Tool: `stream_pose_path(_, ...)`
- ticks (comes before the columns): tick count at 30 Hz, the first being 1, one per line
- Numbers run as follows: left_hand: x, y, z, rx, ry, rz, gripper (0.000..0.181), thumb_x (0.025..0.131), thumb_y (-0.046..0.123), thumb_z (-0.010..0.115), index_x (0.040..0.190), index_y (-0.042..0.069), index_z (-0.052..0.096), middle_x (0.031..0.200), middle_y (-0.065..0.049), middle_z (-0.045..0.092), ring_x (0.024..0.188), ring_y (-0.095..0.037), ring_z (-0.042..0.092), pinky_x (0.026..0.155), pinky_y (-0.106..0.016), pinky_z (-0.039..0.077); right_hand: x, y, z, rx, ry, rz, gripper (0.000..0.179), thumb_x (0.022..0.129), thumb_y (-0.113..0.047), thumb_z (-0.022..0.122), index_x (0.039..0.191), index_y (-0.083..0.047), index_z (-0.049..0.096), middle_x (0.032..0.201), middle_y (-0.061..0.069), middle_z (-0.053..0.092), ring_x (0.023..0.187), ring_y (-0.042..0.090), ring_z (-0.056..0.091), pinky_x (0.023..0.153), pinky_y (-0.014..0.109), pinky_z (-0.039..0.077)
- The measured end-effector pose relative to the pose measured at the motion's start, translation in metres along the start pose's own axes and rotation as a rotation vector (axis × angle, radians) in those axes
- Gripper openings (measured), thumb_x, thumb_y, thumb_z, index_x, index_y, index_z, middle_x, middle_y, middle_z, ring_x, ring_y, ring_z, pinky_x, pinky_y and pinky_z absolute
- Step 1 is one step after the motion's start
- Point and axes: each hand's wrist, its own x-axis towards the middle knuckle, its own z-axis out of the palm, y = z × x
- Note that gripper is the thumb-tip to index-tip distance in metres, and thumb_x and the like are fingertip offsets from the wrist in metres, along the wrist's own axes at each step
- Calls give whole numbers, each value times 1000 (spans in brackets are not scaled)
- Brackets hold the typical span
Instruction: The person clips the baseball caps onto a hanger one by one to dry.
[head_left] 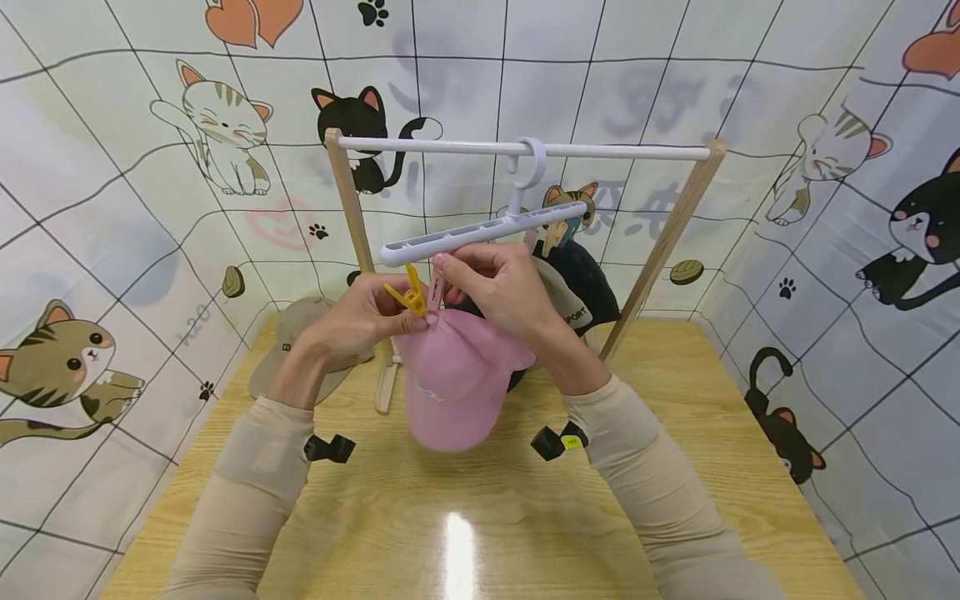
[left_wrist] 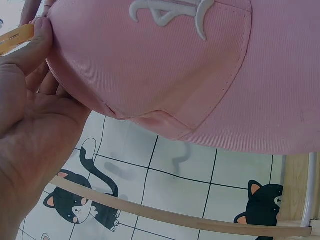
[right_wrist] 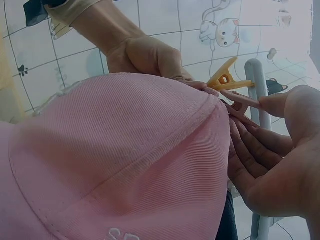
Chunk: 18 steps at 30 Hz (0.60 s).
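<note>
A pink cap (head_left: 457, 383) with white embroidery hangs below a pale lilac hanger (head_left: 480, 235). My left hand (head_left: 360, 317) pinches the gathered top of the cap between thumb and fingers. Beside that thumb sits a yellow clothespin (head_left: 408, 296); whether it bites the fabric I cannot tell. My right hand (head_left: 502, 287) squeezes the handles of a pink clothespin (right_wrist: 242, 106), whose tip is at the cap's gathered edge. The left wrist view shows the cap's fabric (left_wrist: 150, 65) filling its upper part.
The hanger's hook loops over the white bar (head_left: 622, 152) of a wooden-legged rack (head_left: 660, 250). Behind my right hand hangs a black and grey cap (head_left: 577, 283). A beige cap (head_left: 300, 333) lies on the wooden table (head_left: 360, 517) at the back left. Cat-printed cloth surrounds the table.
</note>
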Motion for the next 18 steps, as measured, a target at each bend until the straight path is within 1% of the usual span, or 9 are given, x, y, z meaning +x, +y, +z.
stream_pose_path(3, 0, -1, 0, -9, 4, 10, 9, 101, 1, 82, 109, 4, 78, 98, 1, 79, 89, -14, 74, 84, -29, 65, 0, 0, 0, 4, 1, -3, 23, 111, -15, 71, 103, 2, 84, 87, 10, 78, 78, 19, 73, 77, 28, 65)
stream_pose_path(7, 0, -2, 0, -16, 19, 6, 12, 100, -2, 82, 108, 5, 77, 98, 1, 78, 90, -15, 75, 85, -30, 66, -1, 0, 0, 2, 3, -4, 23, 111, -15, 71, 104, 2, 84, 88, 10, 78, 78, 18, 73, 77, 28, 65)
stream_pose_path(12, 0, -4, 0, -26, 24, 20, 15, 99, -6, 80, 107, 5, 75, 99, 1, 77, 90, -16, 77, 86, -31, 67, -1, 0, 0, -10, 9, -13, 23, 111, -16, 71, 101, 1, 84, 86, 10, 78, 77, 19, 73, 76, 29, 65)
stream_pose_path(18, 1, -6, -2, -29, 46, 44, 23, 97, -9, 81, 105, 12, 75, 96, 3, 77, 85, -13, 77, 81, -28, 67, 0, 1, 0, -13, 8, -30, 23, 111, -14, 71, 100, 2, 84, 85, 10, 79, 76, 18, 74, 75, 29, 65)
